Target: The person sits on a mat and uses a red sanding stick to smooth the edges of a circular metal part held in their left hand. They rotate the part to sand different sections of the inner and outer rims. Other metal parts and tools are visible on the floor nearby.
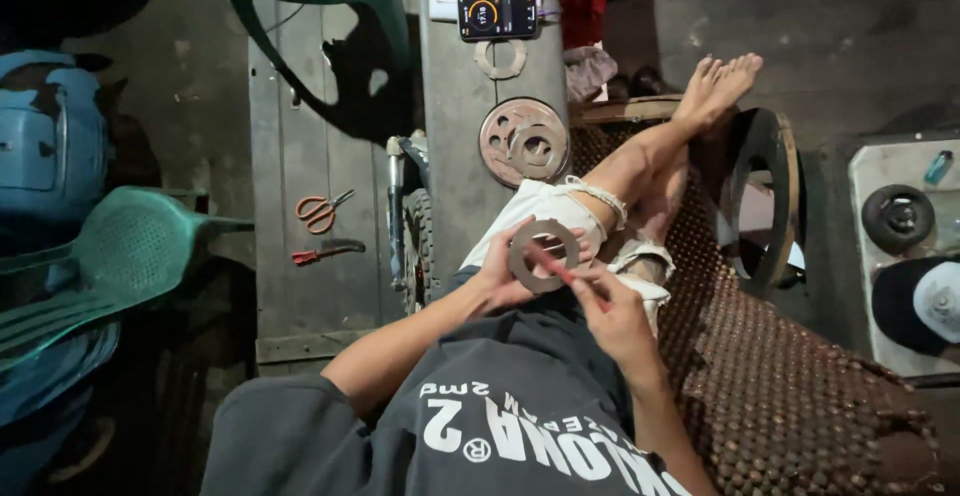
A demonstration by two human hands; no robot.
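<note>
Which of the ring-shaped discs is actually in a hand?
The grey flat ring disc over the lap, gripped by the left hand. The other rings lie on the grey plank farther off, untouched.

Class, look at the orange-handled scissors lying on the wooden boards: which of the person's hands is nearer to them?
Left. The left hand holds the grey ring on the side toward the scissors. The right hand is farther off, beyond the ring.

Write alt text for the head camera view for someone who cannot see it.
Seated person's left hand holds a flat brown ring over the lap while the right hand presses a red tool against it. More round plates, scissors and a phone lie on the grey boards ahead.
</note>
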